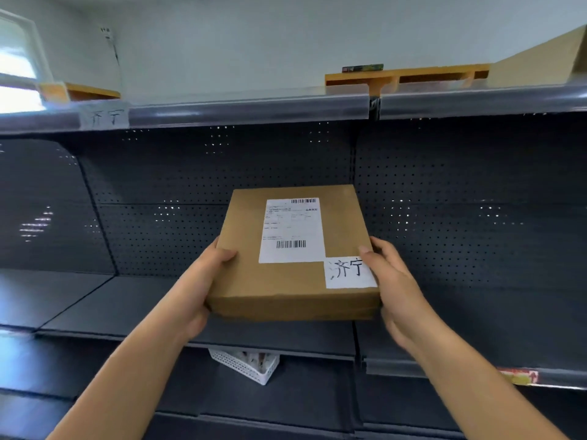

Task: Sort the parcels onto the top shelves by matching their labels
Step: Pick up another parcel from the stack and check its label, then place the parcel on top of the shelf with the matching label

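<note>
Left hand (pixel 203 281): clamped on left edge of brown parcel (pixel 286 274), thumb over top face, fingers beneath. Right hand (pixel 394 287): gripping right edge, thumb on handwritten tag (pixel 349 272) reading 济宁; fingers under box, not visible. Both forearms extended fwd and up, converging on parcel. Parcel held level in air, in front of dark perforated back panel (pixel 190 173), above middle shelf (pixel 143 309), well below top shelf (pixel 247 108). Printed shipping label (pixel 292 230) on top face. Matching 济宁 shelf tag (pixel 106 117) on top shelf rail, upper left. White basket (pixel 244 365) on lower shelf.

Both hands, left hand (pixel 203 281) and right hand (pixel 394 287), grip a labelled brown parcel (pixel 286 281) below the top shelf (pixel 247 108).
</note>
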### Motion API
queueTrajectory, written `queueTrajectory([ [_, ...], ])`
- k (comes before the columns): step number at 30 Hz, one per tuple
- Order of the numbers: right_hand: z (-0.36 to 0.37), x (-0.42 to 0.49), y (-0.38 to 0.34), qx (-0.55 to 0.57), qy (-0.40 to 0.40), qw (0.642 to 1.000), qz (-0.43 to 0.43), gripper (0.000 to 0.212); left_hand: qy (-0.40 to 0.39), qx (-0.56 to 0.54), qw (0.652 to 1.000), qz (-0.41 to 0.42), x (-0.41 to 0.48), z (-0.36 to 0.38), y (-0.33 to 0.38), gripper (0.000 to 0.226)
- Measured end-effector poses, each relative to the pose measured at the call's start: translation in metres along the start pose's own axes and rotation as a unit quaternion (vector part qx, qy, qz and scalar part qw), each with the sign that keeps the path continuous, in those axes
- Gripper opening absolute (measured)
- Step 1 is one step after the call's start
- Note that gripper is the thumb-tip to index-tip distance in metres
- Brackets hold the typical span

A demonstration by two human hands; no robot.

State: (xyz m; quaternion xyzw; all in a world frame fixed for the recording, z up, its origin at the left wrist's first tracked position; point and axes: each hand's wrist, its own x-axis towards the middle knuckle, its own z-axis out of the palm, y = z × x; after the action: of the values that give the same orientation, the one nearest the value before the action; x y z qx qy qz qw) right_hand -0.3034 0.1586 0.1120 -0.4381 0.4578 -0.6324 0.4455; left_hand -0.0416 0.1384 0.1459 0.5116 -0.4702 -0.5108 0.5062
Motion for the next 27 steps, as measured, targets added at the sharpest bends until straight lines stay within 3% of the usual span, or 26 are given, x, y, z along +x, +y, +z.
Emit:
queueTrajectory([
  [5, 0.015, -0.005, 0.001, -0.005, -0.033, 0.999, 0.002, 0.03, 0.019, 0.003, 1.0, 0.012, -0.018, -0.023, 0.004, 0.032],
  [11, 0.053, -0.017, 0.004, -0.031, -0.066, 0.997, -0.033, 0.032, 0.066, 0.127, 0.989, 0.042, 0.014, -0.093, 0.002, 0.055],
  [13, 0.073, -0.02, 0.003, -0.04, -0.092, 0.994, -0.049, 0.038, 0.113, 0.154, 0.982, 0.008, 0.018, -0.113, 0.014, 0.051],
  [16, 0.11, -0.021, 0.001, -0.048, -0.139, 0.987, -0.06, 0.044, 0.17, 0.193, 0.966, 0.024, 0.007, -0.141, 0.023, 0.029],
  [20, 0.17, -0.021, 0.004, -0.041, -0.192, 0.978, -0.066, 0.044, 0.23, 0.123, 0.965, 0.006, -0.016, -0.19, 0.038, 0.027],
  [22, 0.202, -0.023, 0.006, -0.039, -0.215, 0.973, -0.068, 0.043, 0.215, 0.083, 0.973, 0.028, -0.021, -0.226, 0.048, 0.043],
  [24, 0.234, -0.026, 0.007, -0.038, -0.233, 0.969, -0.071, 0.047, 0.167, 0.017, 0.986, 0.018, -0.019, -0.261, 0.056, 0.081],
  [25, 0.249, -0.027, 0.008, -0.035, -0.243, 0.967, -0.074, 0.049, 0.162, 0.004, 0.987, 0.005, -0.024, -0.272, 0.063, 0.085],
  [27, 0.279, -0.03, 0.007, -0.028, -0.259, 0.962, -0.08, 0.05, 0.26, 0.003, 0.965, 0.017, -0.029, -0.297, 0.071, 0.038],
])
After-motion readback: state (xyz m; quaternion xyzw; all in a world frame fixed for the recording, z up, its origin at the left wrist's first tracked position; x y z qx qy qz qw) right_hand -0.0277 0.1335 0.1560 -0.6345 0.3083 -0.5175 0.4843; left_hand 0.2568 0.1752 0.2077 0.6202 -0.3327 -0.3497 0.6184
